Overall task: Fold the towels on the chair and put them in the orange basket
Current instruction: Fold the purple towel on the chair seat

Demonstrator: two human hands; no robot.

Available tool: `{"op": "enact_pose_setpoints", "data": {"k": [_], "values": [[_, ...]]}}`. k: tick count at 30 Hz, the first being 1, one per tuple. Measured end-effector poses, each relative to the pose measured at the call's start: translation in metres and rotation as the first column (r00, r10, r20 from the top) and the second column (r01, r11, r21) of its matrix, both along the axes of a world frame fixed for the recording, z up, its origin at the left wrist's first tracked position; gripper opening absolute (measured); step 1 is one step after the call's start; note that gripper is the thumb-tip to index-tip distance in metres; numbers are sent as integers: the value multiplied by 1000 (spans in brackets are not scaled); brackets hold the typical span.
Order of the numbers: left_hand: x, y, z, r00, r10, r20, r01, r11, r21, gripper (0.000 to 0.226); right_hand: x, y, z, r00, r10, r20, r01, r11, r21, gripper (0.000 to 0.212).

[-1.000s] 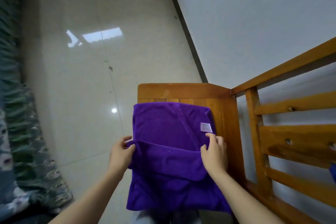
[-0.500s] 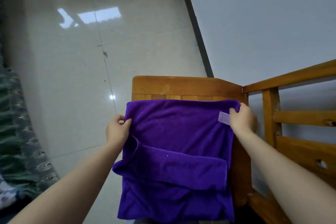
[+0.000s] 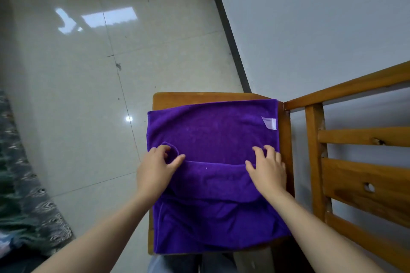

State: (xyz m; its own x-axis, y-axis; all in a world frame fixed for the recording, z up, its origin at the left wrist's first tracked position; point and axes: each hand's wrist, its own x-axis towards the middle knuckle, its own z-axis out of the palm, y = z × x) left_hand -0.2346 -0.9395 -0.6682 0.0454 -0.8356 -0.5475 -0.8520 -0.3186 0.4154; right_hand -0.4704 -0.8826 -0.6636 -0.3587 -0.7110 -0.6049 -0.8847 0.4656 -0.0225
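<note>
A room in a home, by the look of it: a glossy, pale tiled floor [image 3: 77, 95] mirrors a bright patch of light, and a plain white wall [image 3: 321, 29] has a dark skirting strip [image 3: 226, 29] along its foot. A wooden slatted chair [image 3: 355, 188] stands against the wall, and a grey-green patterned fabric [image 3: 22, 195] like a bed or sofa cover lies at the left edge

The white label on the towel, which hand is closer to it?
Right. The right hand sits just below the label; the left hand grips the towel at its left edge.
</note>
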Motion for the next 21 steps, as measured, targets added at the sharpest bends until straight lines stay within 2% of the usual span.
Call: {"op": "enact_pose_setpoints", "data": {"k": [2,6,8,10,12,15,18,21], "values": [[-3,1,-2,999,-12,33,11,999,37,35,2,4,3,999,42,-26,-40,998,54,58],[0,-2,-2,995,81,-63,-77,995,67,27,-2,14,10,978,189,-91,-170,969,178,64],[7,-3,6,983,106,-149,-102,994,31,16,-6,16,16,975,210,-72,-188,953,237,58],[18,-4,18,944,191,-271,-185,982,49,20,-12,15,20,988,152,-13,-144,959,245,40],[32,-6,32,844,346,-410,-333,937,105,29,-18,12,27,998,56,34,-62,979,196,24],[49,-8,47,722,442,-532,-461,881,107,36,-25,4,39,1000,-24,10,24,999,28,22],[59,-14,60,655,482,-582,-537,839,91,41,-29,-9,59,998,-67,-10,64,983,-172,26],[54,-27,55,611,553,-567,-586,797,146,44,-34,-25,57,995,-100,8,98,957,-274,27]]}}
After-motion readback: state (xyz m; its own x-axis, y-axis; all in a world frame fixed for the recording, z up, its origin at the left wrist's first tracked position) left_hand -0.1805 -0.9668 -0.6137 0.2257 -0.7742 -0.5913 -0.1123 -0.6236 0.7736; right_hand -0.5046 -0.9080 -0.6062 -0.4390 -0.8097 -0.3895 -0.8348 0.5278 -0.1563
